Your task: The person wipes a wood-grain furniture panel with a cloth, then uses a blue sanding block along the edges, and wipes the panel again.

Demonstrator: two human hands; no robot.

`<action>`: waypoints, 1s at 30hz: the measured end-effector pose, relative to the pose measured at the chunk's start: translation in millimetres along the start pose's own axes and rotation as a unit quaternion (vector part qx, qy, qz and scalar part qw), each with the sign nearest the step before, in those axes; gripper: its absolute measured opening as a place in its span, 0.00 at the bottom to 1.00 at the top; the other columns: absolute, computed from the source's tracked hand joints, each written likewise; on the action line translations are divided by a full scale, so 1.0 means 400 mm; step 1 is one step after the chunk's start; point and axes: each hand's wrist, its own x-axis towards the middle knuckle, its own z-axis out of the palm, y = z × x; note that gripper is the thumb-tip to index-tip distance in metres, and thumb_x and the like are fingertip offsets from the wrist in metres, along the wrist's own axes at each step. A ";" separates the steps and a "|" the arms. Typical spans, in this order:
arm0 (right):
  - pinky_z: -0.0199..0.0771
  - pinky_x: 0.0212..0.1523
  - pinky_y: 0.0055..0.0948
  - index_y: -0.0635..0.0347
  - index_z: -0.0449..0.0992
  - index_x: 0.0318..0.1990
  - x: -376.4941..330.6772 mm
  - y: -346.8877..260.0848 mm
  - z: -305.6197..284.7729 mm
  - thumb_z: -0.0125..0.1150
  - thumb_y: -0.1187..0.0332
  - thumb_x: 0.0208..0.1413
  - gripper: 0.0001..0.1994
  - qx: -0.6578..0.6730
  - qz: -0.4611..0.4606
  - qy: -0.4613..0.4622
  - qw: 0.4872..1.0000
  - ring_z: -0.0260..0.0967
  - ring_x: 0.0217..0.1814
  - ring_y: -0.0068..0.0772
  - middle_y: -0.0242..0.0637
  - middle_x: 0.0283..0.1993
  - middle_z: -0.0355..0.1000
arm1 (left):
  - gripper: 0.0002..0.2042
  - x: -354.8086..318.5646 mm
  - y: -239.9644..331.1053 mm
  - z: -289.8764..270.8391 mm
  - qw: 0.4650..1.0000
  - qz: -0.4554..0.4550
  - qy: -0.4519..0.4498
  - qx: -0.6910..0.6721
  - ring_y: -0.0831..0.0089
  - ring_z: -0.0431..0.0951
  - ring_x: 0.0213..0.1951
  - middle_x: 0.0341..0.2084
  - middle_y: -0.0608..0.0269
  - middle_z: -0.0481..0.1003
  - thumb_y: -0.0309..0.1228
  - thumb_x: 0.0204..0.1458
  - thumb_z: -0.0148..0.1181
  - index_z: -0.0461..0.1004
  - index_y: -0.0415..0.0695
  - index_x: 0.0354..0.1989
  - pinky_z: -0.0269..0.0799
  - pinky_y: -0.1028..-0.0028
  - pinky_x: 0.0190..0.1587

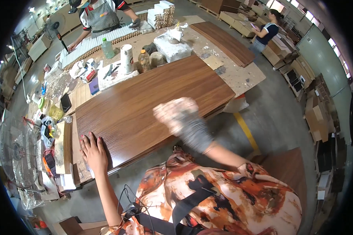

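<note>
A wide brown wood-grain board (145, 102) lies in front of me, on top of other boards. My left hand (93, 150) rests flat at its near left corner, bare, with the fingers spread. My right hand (191, 130), in a grey glove, is over the board right of the middle, smeared by motion. Bunched under its fingers is a pale pinkish cloth (174, 111), pressed against or just above the surface; the fingers themselves are blurred.
Behind the board stand a green bottle (107, 49), a white cylinder (126, 58), an amber bottle (144, 60) and a wrapped white block (172, 47). A phone (66, 102) and a fan (17, 150) are left. Another brown board (223, 43) lies far right. Two people are beyond.
</note>
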 end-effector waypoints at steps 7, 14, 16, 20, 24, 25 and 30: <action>0.74 0.60 0.34 0.65 0.79 0.57 -0.472 0.756 -0.172 0.49 0.62 0.75 0.18 0.020 0.420 0.231 0.877 0.76 0.58 0.28 0.46 0.59 0.78 | 0.28 0.026 0.045 -0.006 1.000 0.029 0.004 0.008 0.54 0.48 0.79 0.77 0.52 0.54 0.50 0.72 0.41 0.58 0.56 0.77 0.38 0.48 0.77; 0.58 0.74 0.43 0.54 0.74 0.61 0.052 0.070 -0.028 0.56 0.65 0.63 0.19 0.279 -0.001 0.004 0.960 0.63 0.72 0.42 0.45 0.65 0.70 | 0.28 0.014 0.012 -0.014 1.000 0.025 -0.009 0.013 0.55 0.49 0.78 0.77 0.53 0.54 0.50 0.72 0.41 0.58 0.55 0.77 0.39 0.49 0.77; 0.46 0.79 0.51 0.56 0.74 0.63 0.051 -0.033 0.075 0.54 0.57 0.63 0.24 0.106 0.018 -0.068 0.992 0.56 0.78 0.49 0.51 0.72 0.65 | 0.28 0.023 0.007 -0.004 0.999 0.032 -0.005 0.006 0.56 0.49 0.79 0.77 0.53 0.54 0.50 0.72 0.42 0.59 0.55 0.77 0.39 0.49 0.77; 0.54 0.76 0.47 0.50 0.73 0.58 0.076 0.131 0.041 0.47 0.63 0.65 0.16 -0.051 0.010 -0.003 0.999 0.61 0.72 0.41 0.43 0.65 0.67 | 0.28 0.010 -0.002 -0.016 1.000 0.017 -0.005 -0.002 0.57 0.48 0.79 0.78 0.54 0.53 0.50 0.72 0.43 0.59 0.55 0.77 0.40 0.50 0.77; 0.75 0.51 0.42 0.49 0.72 0.60 -0.021 0.539 -0.072 0.53 0.72 0.59 0.20 -0.405 0.058 0.027 0.912 0.71 0.51 0.34 0.32 0.49 0.73 | 0.28 0.009 0.016 -0.026 1.000 0.016 -0.001 -0.006 0.58 0.48 0.79 0.78 0.54 0.53 0.49 0.72 0.44 0.60 0.54 0.76 0.40 0.50 0.77; 0.75 0.55 0.36 0.53 0.72 0.63 -0.062 0.622 -0.113 0.53 0.70 0.64 0.19 -0.319 0.101 0.018 0.942 0.74 0.53 0.35 0.34 0.51 0.76 | 0.28 0.005 0.013 -0.031 1.000 0.013 0.002 -0.002 0.58 0.48 0.79 0.78 0.54 0.53 0.49 0.72 0.44 0.61 0.53 0.76 0.40 0.51 0.77; 0.74 0.57 0.36 0.53 0.73 0.59 -0.077 0.669 -0.130 0.49 0.66 0.69 0.15 0.068 0.266 0.161 0.948 0.73 0.51 0.36 0.36 0.47 0.75 | 0.27 0.006 0.022 -0.031 1.000 0.005 -0.002 -0.015 0.58 0.48 0.79 0.78 0.54 0.52 0.48 0.71 0.46 0.62 0.53 0.76 0.39 0.52 0.78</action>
